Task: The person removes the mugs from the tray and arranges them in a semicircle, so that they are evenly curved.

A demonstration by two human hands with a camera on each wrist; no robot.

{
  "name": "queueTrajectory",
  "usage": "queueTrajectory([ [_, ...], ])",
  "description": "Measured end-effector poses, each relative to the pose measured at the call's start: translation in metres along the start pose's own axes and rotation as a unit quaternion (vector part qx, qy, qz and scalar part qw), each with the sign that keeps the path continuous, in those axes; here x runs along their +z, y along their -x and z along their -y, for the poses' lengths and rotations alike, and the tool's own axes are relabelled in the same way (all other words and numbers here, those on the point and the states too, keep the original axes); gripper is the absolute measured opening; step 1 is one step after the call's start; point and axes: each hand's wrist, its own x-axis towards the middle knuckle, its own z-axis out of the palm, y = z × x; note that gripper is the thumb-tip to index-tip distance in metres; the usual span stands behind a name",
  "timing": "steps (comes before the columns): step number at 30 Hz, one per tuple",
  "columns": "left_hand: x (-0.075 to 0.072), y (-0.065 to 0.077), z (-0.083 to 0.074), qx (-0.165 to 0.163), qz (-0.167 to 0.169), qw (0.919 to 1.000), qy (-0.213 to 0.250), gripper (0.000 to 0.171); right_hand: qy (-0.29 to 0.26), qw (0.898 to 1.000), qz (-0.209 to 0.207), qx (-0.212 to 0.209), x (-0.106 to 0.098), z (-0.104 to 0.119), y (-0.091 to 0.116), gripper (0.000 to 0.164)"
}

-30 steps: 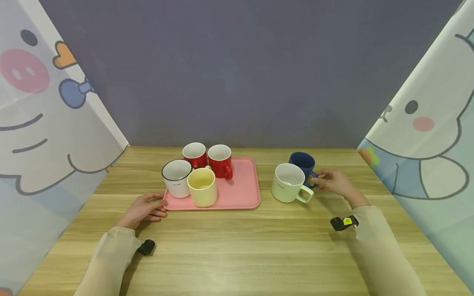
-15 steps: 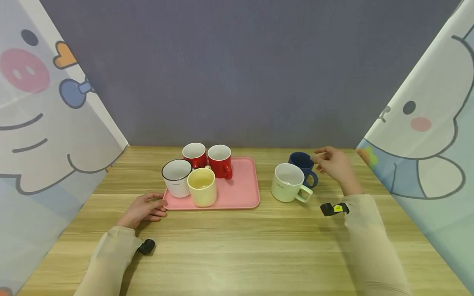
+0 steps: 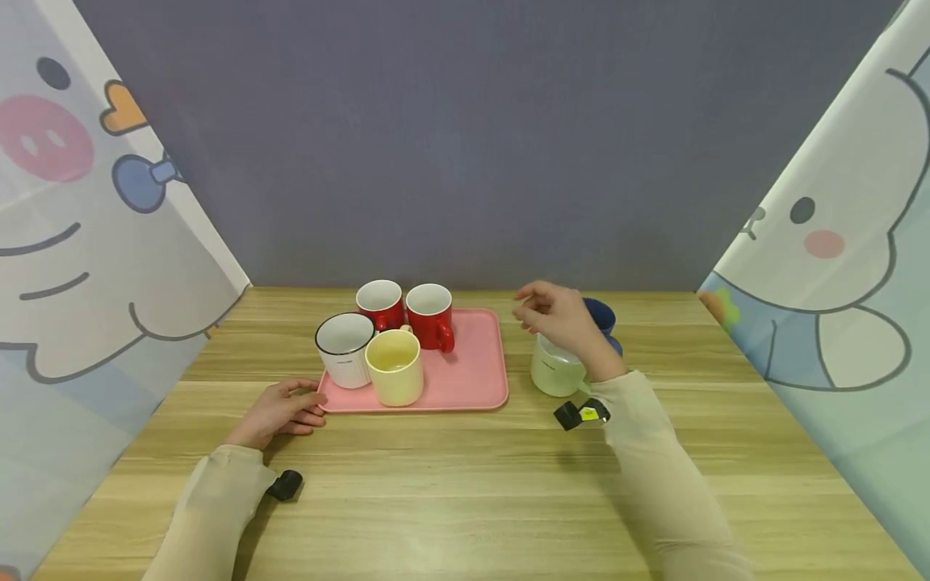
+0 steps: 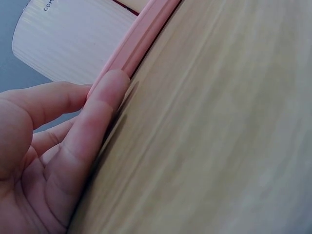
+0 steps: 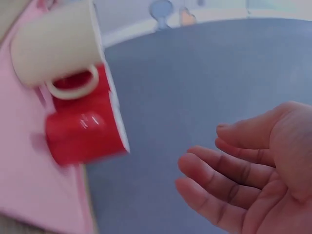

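My left hand point(image 3: 279, 411) pinches the near left corner of a pink tray point(image 3: 475, 359), thumb and fingers at its rim point(image 4: 139, 39). Four mugs would be too many to count, so several stand on the tray: a white mug point(image 3: 345, 369) with a dark rim, a pale yellow mug point(image 3: 397, 385), and two red mugs, one at the back point(image 3: 391, 315) and one beside it point(image 3: 433, 328). My right hand point(image 3: 563, 321), empty with fingers loosely bent, hovers above a pale green mug point(image 3: 554, 378), partly hiding it and the dark blue mug point(image 3: 601, 313) behind.
The wooden table point(image 3: 450, 492) ends at a grey back wall point(image 3: 465, 145). Cartoon-printed panels flank it at left point(image 3: 94, 242) and right point(image 3: 835, 282). A black wrist camera point(image 3: 285, 485) sits by the left cuff.
My right hand has let go of the blue mug's handle, risen and swung left over the pale green mug. My left hand stays at the tray corner.
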Motion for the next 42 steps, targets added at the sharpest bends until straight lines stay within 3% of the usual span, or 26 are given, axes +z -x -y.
queueTrajectory([
  [7, 0.002, 0.002, 0.002, -0.001, 0.004, 1.0, 0.006, 0.052, -0.025, 0.995, 0.096, -0.023, 0.059, 0.008, -0.026, 0.019],
  [13, 0.003, 0.003, 0.002, -0.002, -0.004, 1.0, 0.005, 0.051, 0.0, 0.989, 0.132, -0.072, 0.091, 0.009, -0.04, 0.018],
  [18, 0.002, 0.004, 0.002, -0.002, -0.007, 1.0, 0.005, 0.05, -0.02, 0.985, 0.157, -0.065, 0.111, 0.012, -0.048, 0.019],
  [27, 0.002, 0.002, 0.002, -0.002, -0.004, 1.0, 0.002, 0.051, -0.047, 0.981, 0.185, -0.035, 0.135, 0.012, -0.059, 0.034],
  [34, 0.002, 0.0, 0.001, 0.001, -0.003, 1.0, -0.001, 0.05, -0.005, 0.979, 0.195, -0.052, 0.146, 0.003, -0.062, 0.039],
  [42, 0.0, 0.0, 0.0, 0.0, -0.003, 1.0, -0.004, 0.051, -0.007, 0.984, 0.165, -0.06, 0.145, -0.001, -0.06, 0.038],
])
